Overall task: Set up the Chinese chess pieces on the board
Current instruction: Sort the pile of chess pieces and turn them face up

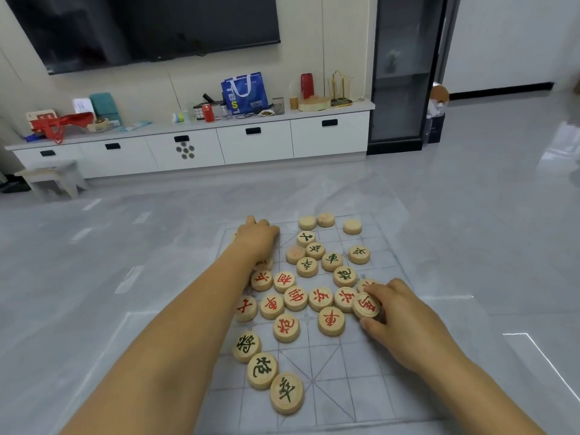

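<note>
**A:** Which hand has the piece?

**B:** The right hand [392, 312]. It pinches a red piece [366, 305] between thumb and fingertips, marked face up.

**A:** Where does that sit?

**B:** At the right edge of the heap of pieces [314, 277]. The heap spreads left of that hand and beyond it, over the middle of the board [345, 387]. Bare grid lies on the hand's near side, toward the person.

**A:** Any long axis to mind?

**B:** No, the piece is a round disc. The board's long side runs away from the person. I judge the next move carries the piece to an open crossing. The bare near rows are closest, and the right hand is much the nearer.

**A:** And the left hand?

**B:** The left hand [257, 237] reaches to the far left part of the board, back up, well apart from the right hand. Its fingers are hidden, so I cannot tell whether it holds anything.

**A:** Any box or tray?

**B:** None for the pieces that I can see. 3 green pieces [262, 370] lie in a row beside the left forearm. 3 blank pieces [325, 219] lie beyond the heap. A blue bag [244, 92] stands on the cabinet [251, 146], far beyond both hands, and its contents are hidden.
</note>
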Demonstrator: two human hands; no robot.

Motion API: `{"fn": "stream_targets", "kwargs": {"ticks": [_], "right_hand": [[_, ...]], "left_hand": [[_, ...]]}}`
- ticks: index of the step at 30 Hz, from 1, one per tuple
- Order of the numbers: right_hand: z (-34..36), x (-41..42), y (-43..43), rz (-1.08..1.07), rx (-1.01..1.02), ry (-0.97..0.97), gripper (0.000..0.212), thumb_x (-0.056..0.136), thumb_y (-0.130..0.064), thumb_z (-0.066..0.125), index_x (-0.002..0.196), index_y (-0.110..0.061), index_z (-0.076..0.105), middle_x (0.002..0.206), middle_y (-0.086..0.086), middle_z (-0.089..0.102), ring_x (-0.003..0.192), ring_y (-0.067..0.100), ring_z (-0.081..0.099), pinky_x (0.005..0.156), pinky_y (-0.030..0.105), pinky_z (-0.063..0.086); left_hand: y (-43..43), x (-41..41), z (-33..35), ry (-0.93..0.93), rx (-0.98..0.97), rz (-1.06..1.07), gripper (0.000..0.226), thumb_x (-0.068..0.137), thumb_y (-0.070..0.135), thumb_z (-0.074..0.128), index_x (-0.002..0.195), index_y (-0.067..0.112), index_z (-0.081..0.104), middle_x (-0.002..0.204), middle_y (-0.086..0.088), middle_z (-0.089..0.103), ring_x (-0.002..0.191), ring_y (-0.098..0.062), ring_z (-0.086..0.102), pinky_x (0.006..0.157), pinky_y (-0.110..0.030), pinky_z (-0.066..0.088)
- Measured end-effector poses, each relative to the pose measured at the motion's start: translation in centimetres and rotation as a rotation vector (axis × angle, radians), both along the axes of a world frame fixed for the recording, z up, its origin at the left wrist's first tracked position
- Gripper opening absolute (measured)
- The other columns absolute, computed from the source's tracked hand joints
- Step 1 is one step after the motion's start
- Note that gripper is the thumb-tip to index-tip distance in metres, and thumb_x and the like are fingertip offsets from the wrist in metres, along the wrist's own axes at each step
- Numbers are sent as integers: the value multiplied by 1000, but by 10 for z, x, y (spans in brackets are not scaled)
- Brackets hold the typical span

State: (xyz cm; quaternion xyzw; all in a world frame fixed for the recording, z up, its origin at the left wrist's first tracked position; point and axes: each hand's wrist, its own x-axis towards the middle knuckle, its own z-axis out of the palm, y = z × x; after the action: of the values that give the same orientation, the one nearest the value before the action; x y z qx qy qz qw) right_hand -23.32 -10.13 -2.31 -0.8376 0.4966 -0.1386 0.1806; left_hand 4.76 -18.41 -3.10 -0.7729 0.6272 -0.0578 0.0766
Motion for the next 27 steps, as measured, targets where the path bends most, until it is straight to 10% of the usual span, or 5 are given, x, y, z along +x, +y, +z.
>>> {"fn": "stream_targets", "kwargs": {"ticks": [13, 27], "right_hand": [[2, -3, 3, -26, 67, 38, 40, 83, -39, 61, 116, -25, 44, 111, -6, 47, 95, 12, 52, 76, 26, 47], [-1, 5, 1, 5, 56, 68, 43, 84, -40, 60, 122, -25, 46, 106, -6, 42, 95, 13, 51, 77, 24, 45]], "left_hand": [[147, 5, 32, 1169, -452, 230, 32, 78, 1, 68, 98, 20, 53, 97, 1, 57, 81, -16, 57, 75, -29, 49], [196, -3, -17, 955, -522, 223, 32, 77, 13, 72, 104, 23, 58, 103, 6, 62, 85, -2, 53, 70, -9, 40]]}}
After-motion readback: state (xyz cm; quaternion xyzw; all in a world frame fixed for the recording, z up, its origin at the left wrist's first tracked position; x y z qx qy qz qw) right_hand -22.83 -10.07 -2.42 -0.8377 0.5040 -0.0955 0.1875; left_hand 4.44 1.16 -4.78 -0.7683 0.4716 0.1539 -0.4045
